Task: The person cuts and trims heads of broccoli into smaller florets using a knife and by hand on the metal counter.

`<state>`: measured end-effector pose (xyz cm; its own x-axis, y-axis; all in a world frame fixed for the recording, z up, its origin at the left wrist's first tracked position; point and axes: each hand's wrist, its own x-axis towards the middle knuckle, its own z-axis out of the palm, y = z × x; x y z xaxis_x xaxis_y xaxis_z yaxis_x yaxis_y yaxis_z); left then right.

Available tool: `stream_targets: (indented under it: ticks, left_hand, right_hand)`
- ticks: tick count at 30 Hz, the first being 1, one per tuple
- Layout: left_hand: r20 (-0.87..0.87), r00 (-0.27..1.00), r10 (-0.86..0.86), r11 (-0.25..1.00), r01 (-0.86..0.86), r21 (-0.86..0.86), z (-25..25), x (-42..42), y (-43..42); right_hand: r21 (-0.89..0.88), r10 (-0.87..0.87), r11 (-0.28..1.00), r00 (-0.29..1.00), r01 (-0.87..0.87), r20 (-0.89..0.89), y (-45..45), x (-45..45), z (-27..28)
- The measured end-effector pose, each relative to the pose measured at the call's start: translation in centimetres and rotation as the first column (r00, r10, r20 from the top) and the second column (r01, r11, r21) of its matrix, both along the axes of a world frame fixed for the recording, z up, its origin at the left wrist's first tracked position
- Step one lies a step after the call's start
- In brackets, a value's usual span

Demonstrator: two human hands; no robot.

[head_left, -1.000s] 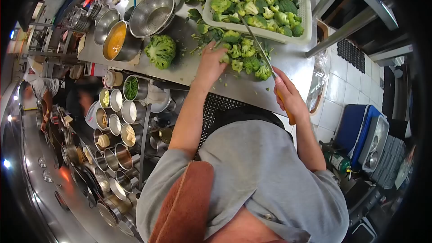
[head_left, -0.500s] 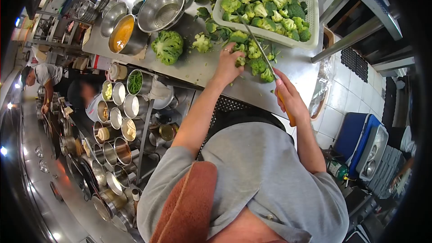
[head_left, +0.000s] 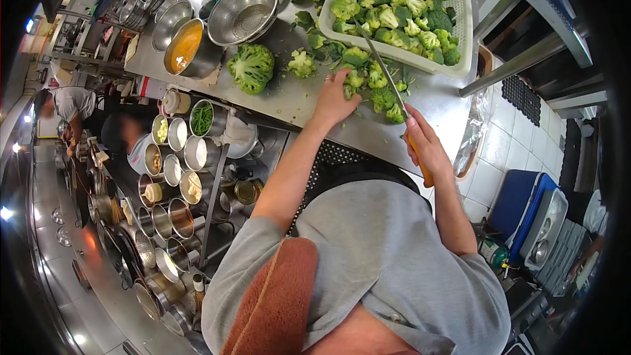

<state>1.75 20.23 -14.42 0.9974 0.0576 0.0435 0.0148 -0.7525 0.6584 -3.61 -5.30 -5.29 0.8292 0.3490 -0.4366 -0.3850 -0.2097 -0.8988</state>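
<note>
The right hand (head_left: pixel 424 148) is wrapped around the orange handle of a long knife (head_left: pixel 386 69). The knife's blade slants over some cut broccoli (head_left: pixel 382 97), and its tip reaches over the edge of a white basket (head_left: pixel 465 39) full of green broccoli bits. The left hand (head_left: pixel 338 98) pinches a small broccoli piece (head_left: pixel 353 83) between its thumb and fingers, just beside the blade. All this is on a shiny metal table (head_left: pixel 296 105). A lone floret (head_left: pixel 302 64) sits to the left, and a big broccoli head (head_left: pixel 251 69) sits past it, near a round strainer (head_left: pixel 243 13).
</note>
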Motion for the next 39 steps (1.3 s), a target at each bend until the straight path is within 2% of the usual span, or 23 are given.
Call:
stream_targets:
  ticks: [3,7,9,10,11,12,13,15,17,18,21,23,25,27,28,29,30,31,32,34,35,37,39]
  left_hand:
    - [-0.047,0.998,0.043,0.998,-0.04,0.05,1.0,0.5,-1.4]
    - [-0.027,0.994,0.107,0.994,-0.106,0.017,-0.1,0.9,-1.4]
    - [-0.08,0.996,0.044,0.961,-0.064,-0.27,-1.1,0.9,-0.5]
    - [-0.08,0.996,0.035,0.961,-0.055,-0.27,-1.1,0.5,-0.4]
    - [-0.032,0.999,0.036,0.903,-0.047,-0.428,-1.2,-0.4,-0.2]
    - [0.01,0.999,0.042,0.818,-0.029,-0.575,-1.0,-1.4,-0.2]
    - [0.002,1.0,0.026,0.817,-0.02,-0.576,0.3,-2.5,-0.5]
    - [0.115,0.993,0.004,0.707,0.079,-0.703,3.3,-4.4,-1.3]
    - [0.131,0.991,-0.002,0.69,0.096,-0.718,4.9,-5.1,-1.9]
    - [0.105,0.993,-0.049,0.692,0.11,-0.714,5.3,-5.2,-1.9]
    - [0.053,0.994,-0.099,0.705,0.108,-0.701,6.1,-5.6,-1.8]
    - [0.021,0.995,-0.098,0.716,0.085,-0.693,6.1,-6.0,-1.4]
    - [0.061,0.991,-0.123,0.682,0.129,-0.72,5.9,-6.1,-0.8]
    - [0.032,0.993,-0.113,0.664,0.1,-0.741,5.9,-6.2,-0.2]
    - [0.004,0.993,-0.118,0.646,0.08,-0.759,5.9,-6.3,0.1]
    - [0.005,0.994,-0.113,0.644,0.077,-0.761,5.6,-6.5,0.6]
    - [-0.054,0.984,-0.168,0.45,0.028,-0.893,5.2,-6.8,1.1]
    - [-0.093,0.967,-0.237,0.234,-0.036,-0.971,5.0,-6.7,1.5]
    - [-0.091,0.967,-0.236,0.232,-0.035,-0.972,4.7,-6.7,1.9]
    - [-0.082,0.971,-0.226,0.396,0.015,-0.918,5.0,-6.5,2.2]
    - [-0.078,0.971,-0.227,0.392,0.018,-0.92,5.3,-6.2,2.3]
    - [-0.036,0.949,-0.314,0.629,0.179,-0.757,6.1,-5.9,2.2]
    - [-0.039,0.945,-0.325,0.627,0.184,-0.757,6.5,-5.9,1.7]
  right_hand:
    - [0.013,0.003,1.0,1.0,-0.003,0.007,0.3,0.3,0.0]
    - [0.03,-0.013,0.999,1.0,0.013,-0.022,0.2,0.1,0.1]
    - [0.024,-0.023,0.999,1.0,0.024,-0.012,0.0,0.4,-0.2]
    - [0.016,-0.03,0.999,1.0,0.03,-0.002,-0.1,0.7,-0.4]
    - [0.016,-0.045,0.999,0.999,0.045,-0.002,0.1,1.1,-0.7]
    - [-0.03,-0.05,0.998,0.985,0.055,0.162,0.8,1.6,-1.1]
    - [-0.078,-0.043,0.994,0.947,0.072,0.317,1.6,1.9,-1.1]
    - [-0.118,-0.076,0.987,0.959,0.111,0.274,2.9,3.1,-0.4]
    - [0.039,-0.096,0.995,0.93,0.089,0.354,4.3,4.0,-0.5]
    - [0.085,-0.092,0.994,0.948,0.069,0.303,4.9,4.2,0.2]
    - [0.106,-0.098,0.992,0.926,0.063,0.366,6.0,4.8,-0.3]
    - [0.1,-0.071,0.994,0.923,0.036,0.378,6.3,4.8,0.1]
    - [0.095,-0.046,0.995,0.919,0.009,0.391,6.6,4.8,0.2]
    - [0.004,0.007,1.0,0.839,-0.011,0.545,6.7,4.7,-0.2]
    - [0.001,0.015,1.0,0.838,-0.018,0.545,6.8,4.9,-0.1]
    - [-0.101,0.053,0.995,0.799,0.01,0.599,6.7,5.3,0.2]
    - [-0.199,0.095,0.979,0.758,0.047,0.646,6.6,5.5,0.5]
    - [-0.2,0.096,0.979,0.754,0.048,0.649,6.5,5.9,0.7]
    - [-0.149,0.066,0.988,0.804,0.029,0.591,6.4,6.1,1.0]
    - [-0.057,0.058,0.998,0.882,-0.035,0.468,6.1,6.3,1.1]
    - [-0.062,0.06,0.998,0.88,-0.035,0.471,6.3,6.2,1.5]
    - [-0.066,0.102,0.995,0.862,-0.079,0.496,6.7,5.8,2.2]
    - [-0.079,0.133,0.991,0.854,-0.108,0.504,6.6,5.6,1.9]
